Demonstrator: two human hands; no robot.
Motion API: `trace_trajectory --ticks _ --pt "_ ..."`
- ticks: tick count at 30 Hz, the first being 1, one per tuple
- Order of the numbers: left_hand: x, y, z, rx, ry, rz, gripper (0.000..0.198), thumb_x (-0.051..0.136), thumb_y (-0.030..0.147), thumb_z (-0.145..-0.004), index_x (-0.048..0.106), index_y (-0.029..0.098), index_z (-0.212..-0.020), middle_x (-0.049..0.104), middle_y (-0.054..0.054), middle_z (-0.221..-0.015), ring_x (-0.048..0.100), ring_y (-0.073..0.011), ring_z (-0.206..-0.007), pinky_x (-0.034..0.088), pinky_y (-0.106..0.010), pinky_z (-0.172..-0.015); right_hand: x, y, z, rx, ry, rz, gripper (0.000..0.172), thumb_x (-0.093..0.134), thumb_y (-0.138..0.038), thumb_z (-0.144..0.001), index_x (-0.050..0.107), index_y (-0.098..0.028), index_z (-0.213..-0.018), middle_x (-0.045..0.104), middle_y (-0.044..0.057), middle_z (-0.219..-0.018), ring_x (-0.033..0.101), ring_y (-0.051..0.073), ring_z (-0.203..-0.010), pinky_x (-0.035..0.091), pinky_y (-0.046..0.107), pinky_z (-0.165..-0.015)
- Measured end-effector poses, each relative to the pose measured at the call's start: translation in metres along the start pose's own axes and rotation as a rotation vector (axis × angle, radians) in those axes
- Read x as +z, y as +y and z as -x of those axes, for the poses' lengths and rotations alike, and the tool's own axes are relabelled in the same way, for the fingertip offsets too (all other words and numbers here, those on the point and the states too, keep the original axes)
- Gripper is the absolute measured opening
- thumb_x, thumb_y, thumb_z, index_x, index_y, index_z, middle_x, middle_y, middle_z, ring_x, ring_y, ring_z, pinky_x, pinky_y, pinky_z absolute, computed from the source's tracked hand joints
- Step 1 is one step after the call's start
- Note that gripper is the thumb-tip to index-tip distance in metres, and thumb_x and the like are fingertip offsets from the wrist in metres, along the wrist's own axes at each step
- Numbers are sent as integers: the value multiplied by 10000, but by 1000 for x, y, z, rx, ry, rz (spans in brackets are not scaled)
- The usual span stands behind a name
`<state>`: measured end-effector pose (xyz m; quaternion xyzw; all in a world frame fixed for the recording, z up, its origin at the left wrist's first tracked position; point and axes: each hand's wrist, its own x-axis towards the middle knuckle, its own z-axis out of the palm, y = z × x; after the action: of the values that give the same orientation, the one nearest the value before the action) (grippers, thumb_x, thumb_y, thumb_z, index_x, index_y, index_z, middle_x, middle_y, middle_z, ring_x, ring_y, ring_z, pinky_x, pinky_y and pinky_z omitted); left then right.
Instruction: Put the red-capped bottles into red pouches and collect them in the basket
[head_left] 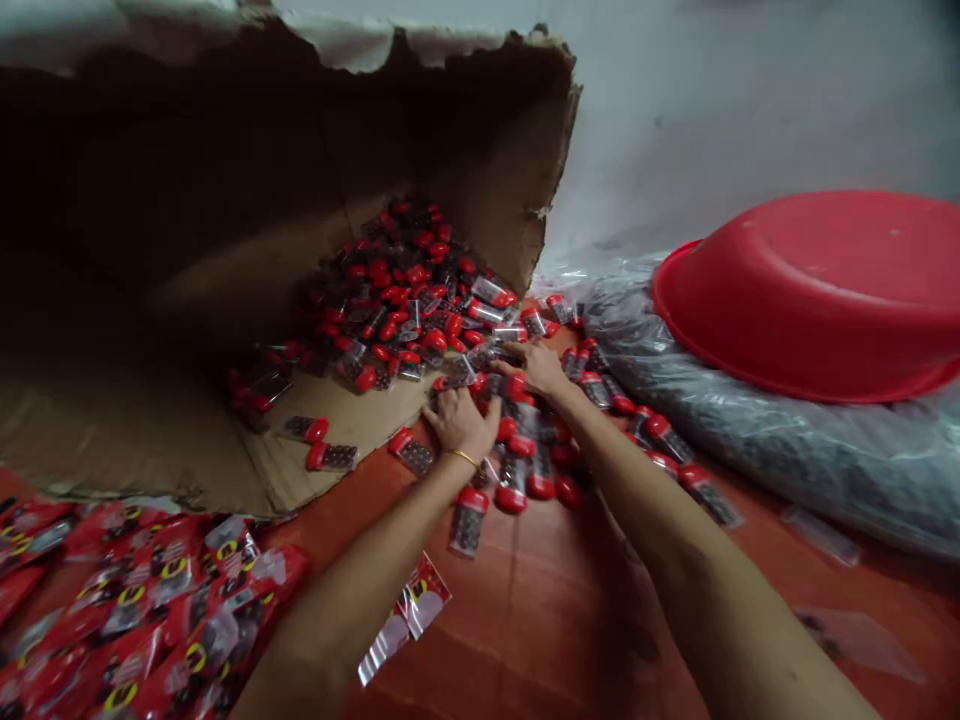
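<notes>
Small clear containers with red caps and dark contents lie in a pile [409,285] that spills from a cardboard box tipped on its side [225,260]. At the box's lower edge, my left hand [461,425] has its fingers spread against the nearest containers, with a thin gold bangle on the wrist. Just right of it, my right hand [536,368] reaches over the heap with fingers stretched out, touching containers. Between and below both hands, more containers [514,480] lie on the red floor. Neither hand visibly grips one; some fingertips are blurred among the containers.
Red printed packets [142,610] cover the floor at lower left. A torn piece of packet [409,610] lies near my left forearm. On the right, an upturned red basin [825,290] rests on a large plastic-wrapped bundle [675,400]. A pale wall [712,110] stands behind.
</notes>
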<state>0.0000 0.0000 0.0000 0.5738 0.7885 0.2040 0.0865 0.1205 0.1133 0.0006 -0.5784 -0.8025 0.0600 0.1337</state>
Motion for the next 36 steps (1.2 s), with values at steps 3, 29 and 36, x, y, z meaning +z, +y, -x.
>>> trace_trajectory --ticks 3,29,36 --pt "10 16 30 149 -98 87 545 423 461 -818 464 130 -1249 513 -169 -1296 403 -292 -1239 240 -574 -1032 2 21 26 -208 -17 42 444 470 -502 -835 622 -218 -1140 659 99 -1122 567 283 -1049 434 398 -863" --pt "-104 -88 6 23 -59 106 337 474 334 -823 640 214 -1090 693 -50 -1053 632 -199 -936 467 -275 -812 -40 42 192 -417 67 103 548 407 -507 -844 480 -205 -1296 493 139 -1338 373 306 -1288 327 503 -983" --pt "-99 -119 122 292 -205 5 363 449 380 -846 629 196 -1102 650 -71 -1150 534 -231 -1146 406 -335 -972 -26 4 252 -398 -31 107 548 437 -492 -833 478 -189 -1288 476 144 -1345 332 332 -1294 194 558 -1036"
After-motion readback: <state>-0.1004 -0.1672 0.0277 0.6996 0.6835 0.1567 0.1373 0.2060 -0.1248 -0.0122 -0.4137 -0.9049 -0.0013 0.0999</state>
